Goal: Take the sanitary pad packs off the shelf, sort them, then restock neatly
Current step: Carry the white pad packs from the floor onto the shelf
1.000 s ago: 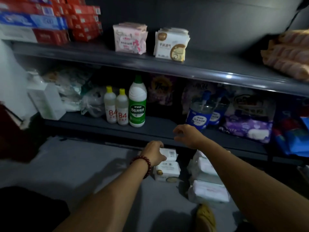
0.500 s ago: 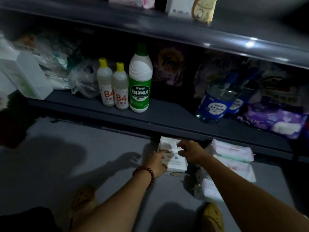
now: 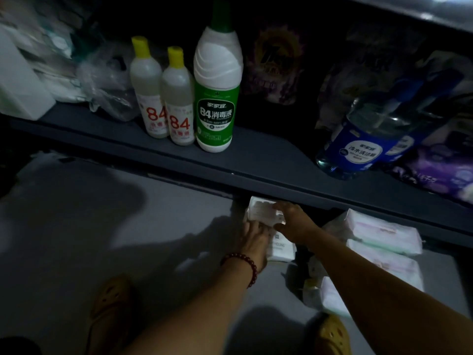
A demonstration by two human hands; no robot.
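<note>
On the floor, nearer than the fingers, stand two yellow shoes, and a bead bracelet circles the left wrist. The left hand reaches to the near left side of a white pack. Its fingers touch that side, but in this dim light I cannot tell how far they curl. The right hand pinches the same pack, thumb on the near edge and fingers over the far edge. Under the fingers lies a second white pack, so the top one sits on a small pile. To the right of the right fingers, pink packs lie stacked, apart from the white pile.

The step looks like sorting by kind. To do it well, square the top pack over the one below with both hands and keep white apart from pink.

Beyond the fingertips runs the dark shelf. Far left of them it holds a crumpled plastic bag, contents unclear. Then come two small yellow-capped bottles of pale liquid and a tall green bottle, its fill hidden. Far right is a blue bottle with clear liquid inside
</note>
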